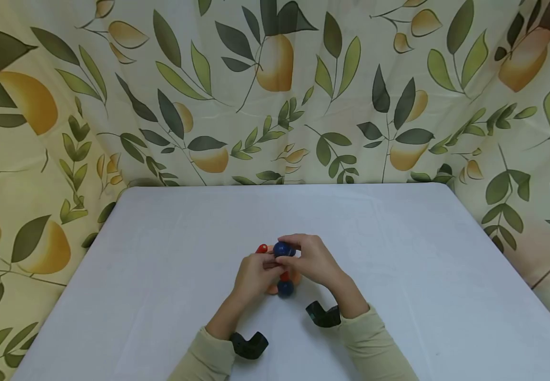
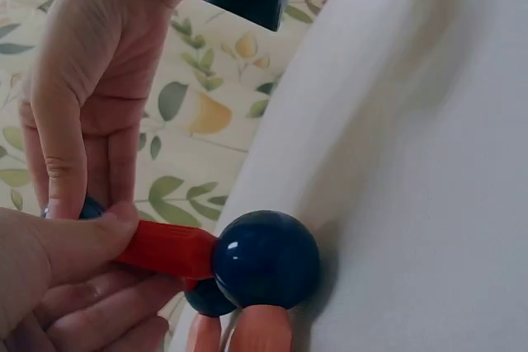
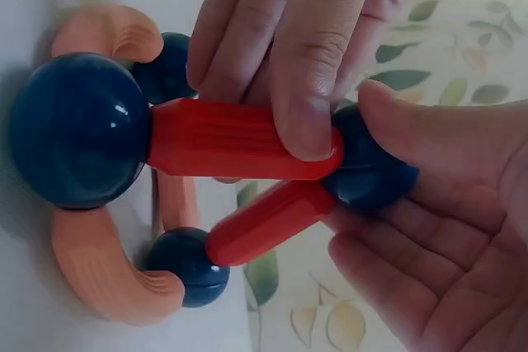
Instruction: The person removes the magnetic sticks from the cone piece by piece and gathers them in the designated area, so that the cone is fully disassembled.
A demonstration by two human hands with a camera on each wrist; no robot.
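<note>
A toy frame of blue balls, straight red rods and curved orange rods stands on the table before me. My left hand (image 1: 252, 278) pinches a red rod (image 3: 214, 138) near its upper end. This rod rises from a large blue ball (image 3: 81, 129) low on the frame. With thumb and fingers my right hand (image 1: 316, 259) grips the upper blue ball (image 1: 283, 249), where a second red rod (image 3: 268, 220) also meets. That rod runs down to another blue ball (image 3: 190, 268). Curved orange rods (image 3: 111, 269) join the lower balls. Fingers partly hide the frame in the head view.
A white cloth covers the table (image 1: 184, 227). Another red rod end (image 1: 262, 248) shows left of the upper ball. Black wrist-camera mounts (image 1: 250, 345) project inward from both wrists, above the tabletop. A fruit-patterned curtain (image 1: 275, 121) hangs behind and at both sides.
</note>
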